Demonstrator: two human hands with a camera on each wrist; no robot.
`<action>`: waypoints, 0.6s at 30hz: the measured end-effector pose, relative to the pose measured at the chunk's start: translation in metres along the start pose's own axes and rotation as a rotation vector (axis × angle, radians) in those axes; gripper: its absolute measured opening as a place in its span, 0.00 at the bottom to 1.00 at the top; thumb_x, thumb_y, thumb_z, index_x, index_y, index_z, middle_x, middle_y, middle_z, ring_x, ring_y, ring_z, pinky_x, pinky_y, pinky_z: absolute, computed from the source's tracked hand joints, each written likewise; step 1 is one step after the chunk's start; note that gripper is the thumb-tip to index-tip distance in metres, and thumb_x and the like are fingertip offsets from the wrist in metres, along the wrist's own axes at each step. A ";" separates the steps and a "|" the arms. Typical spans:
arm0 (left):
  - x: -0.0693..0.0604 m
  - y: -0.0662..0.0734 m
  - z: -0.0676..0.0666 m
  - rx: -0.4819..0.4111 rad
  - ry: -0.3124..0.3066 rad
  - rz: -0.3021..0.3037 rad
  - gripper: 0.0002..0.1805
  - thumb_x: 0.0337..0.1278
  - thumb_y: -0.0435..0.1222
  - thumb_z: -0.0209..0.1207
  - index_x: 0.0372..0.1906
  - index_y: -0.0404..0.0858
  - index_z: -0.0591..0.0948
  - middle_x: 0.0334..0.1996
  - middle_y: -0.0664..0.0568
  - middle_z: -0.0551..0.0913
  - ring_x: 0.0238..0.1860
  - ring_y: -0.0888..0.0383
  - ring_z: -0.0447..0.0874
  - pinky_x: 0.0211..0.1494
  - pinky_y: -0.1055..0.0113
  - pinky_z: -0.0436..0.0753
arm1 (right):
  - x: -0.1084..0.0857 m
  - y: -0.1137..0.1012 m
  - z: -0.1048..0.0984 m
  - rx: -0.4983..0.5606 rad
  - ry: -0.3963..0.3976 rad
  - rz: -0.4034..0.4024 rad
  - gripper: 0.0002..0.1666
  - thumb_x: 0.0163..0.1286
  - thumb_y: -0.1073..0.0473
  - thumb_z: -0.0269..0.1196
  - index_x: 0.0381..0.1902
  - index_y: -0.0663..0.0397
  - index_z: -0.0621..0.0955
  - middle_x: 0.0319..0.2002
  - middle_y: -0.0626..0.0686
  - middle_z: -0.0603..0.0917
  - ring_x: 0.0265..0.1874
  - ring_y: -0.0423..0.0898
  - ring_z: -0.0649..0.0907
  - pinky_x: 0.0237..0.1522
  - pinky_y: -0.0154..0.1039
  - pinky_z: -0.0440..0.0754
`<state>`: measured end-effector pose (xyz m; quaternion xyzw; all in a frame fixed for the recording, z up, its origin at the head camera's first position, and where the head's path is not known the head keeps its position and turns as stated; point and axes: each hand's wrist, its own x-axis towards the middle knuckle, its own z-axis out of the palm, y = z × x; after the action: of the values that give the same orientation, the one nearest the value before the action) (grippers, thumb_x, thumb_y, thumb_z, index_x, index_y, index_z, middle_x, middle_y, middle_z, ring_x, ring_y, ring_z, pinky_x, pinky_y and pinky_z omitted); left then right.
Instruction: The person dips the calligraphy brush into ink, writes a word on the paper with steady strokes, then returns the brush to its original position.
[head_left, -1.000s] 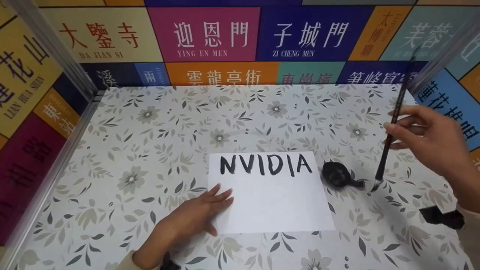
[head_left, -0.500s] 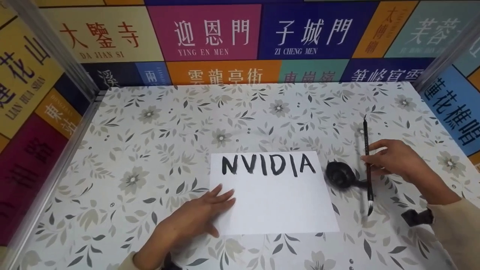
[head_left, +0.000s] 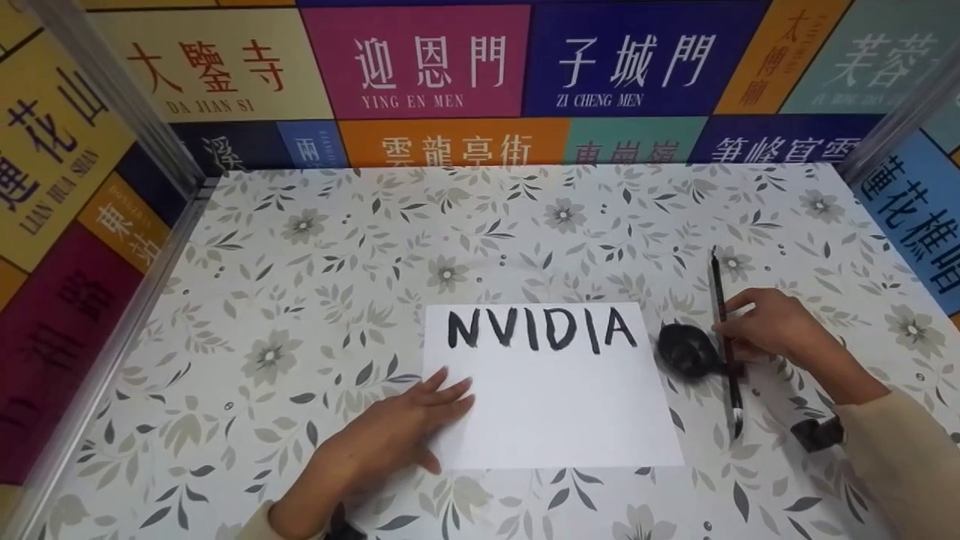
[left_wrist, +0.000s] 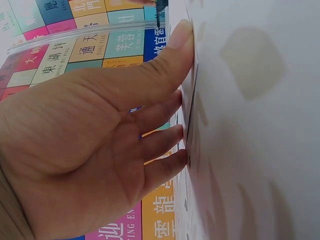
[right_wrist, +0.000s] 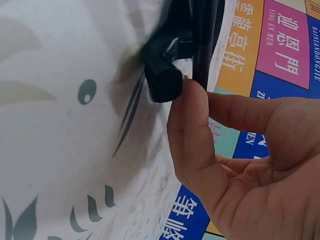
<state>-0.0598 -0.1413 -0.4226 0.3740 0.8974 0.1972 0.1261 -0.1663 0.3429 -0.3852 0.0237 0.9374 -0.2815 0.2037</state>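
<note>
My left hand (head_left: 390, 427) lies with spread, fairly straight fingers on the left edge of a white sheet of paper (head_left: 562, 412). Bold black letters (head_left: 540, 330) reading "NVIDIA" run along the sheet's top. In the left wrist view, that hand's fingertips (left_wrist: 179, 132) touch the paper's edge. Right of the sheet sits a round black ink dish (head_left: 686, 351) with a short handle. My right hand (head_left: 772, 326) pinches a dark writing brush (head_left: 718, 289) low over that handle, its black-and-white bristles toward me. In the right wrist view, the brush (right_wrist: 202, 40) passes close beside the dish's handle (right_wrist: 166, 82).
A white tablecloth (head_left: 442, 217) with grey flowers and leaves covers the table. Colourful panels (head_left: 412, 64) with Chinese characters stand behind it and at both sides. A black strap piece (head_left: 817, 433) hangs at the right sleeve.
My right hand has brought the brush left and down from beyond the dish to its handle, the brush turning flatter on the way. The left hand stays on the paper.
</note>
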 end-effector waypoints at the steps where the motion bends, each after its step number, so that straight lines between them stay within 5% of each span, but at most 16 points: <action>1: 0.000 0.000 0.000 0.000 -0.001 0.001 0.45 0.38 0.44 0.68 0.69 0.38 0.68 0.71 0.52 0.61 0.72 0.47 0.53 0.62 0.49 0.71 | 0.001 0.000 0.000 -0.005 -0.001 -0.002 0.33 0.64 0.52 0.63 0.57 0.73 0.71 0.29 0.52 0.85 0.25 0.46 0.82 0.27 0.42 0.76; 9: -0.001 -0.001 0.000 -0.018 0.004 0.006 0.46 0.37 0.43 0.68 0.69 0.37 0.68 0.71 0.51 0.61 0.72 0.46 0.53 0.63 0.50 0.70 | 0.004 0.002 0.002 -0.063 0.016 -0.038 0.30 0.63 0.50 0.64 0.52 0.70 0.72 0.31 0.54 0.84 0.27 0.46 0.80 0.27 0.41 0.74; 18: -0.002 0.001 -0.002 -0.015 -0.008 0.013 0.46 0.37 0.43 0.68 0.68 0.37 0.68 0.71 0.50 0.61 0.72 0.45 0.53 0.63 0.50 0.69 | -0.001 0.003 0.005 0.007 -0.035 0.001 0.34 0.63 0.50 0.64 0.56 0.70 0.68 0.34 0.55 0.84 0.25 0.45 0.83 0.26 0.43 0.76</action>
<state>-0.0586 -0.1427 -0.4207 0.3797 0.8929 0.2034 0.1312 -0.1634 0.3430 -0.3906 0.0202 0.9327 -0.2849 0.2201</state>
